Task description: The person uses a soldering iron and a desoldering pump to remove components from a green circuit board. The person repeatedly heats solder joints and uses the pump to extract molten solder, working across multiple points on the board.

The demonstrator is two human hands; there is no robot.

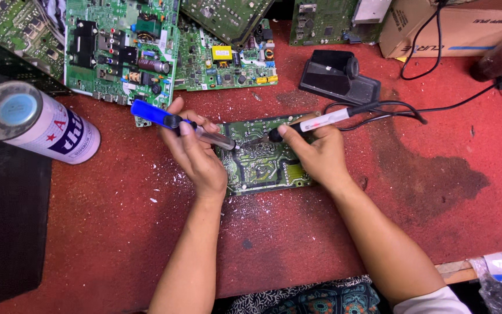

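A green circuit board [262, 166] lies solder side up on the red table top, between my two hands. My left hand [196, 154] grips a blue-handled desoldering pump [164, 118], whose clear tip points at the board's upper middle. My right hand [315, 154] holds a white-handled soldering iron [321, 121] like a pen, its tip touching the board close to the pump's tip. The iron's black cable [402, 107] runs off to the right.
Several green circuit boards [123, 46] are piled along the far edge. A white spray can [36, 122] lies at the left beside a black mat [1, 232]. A black iron stand [338, 75] and a cardboard box [460, 26] sit at the back right.
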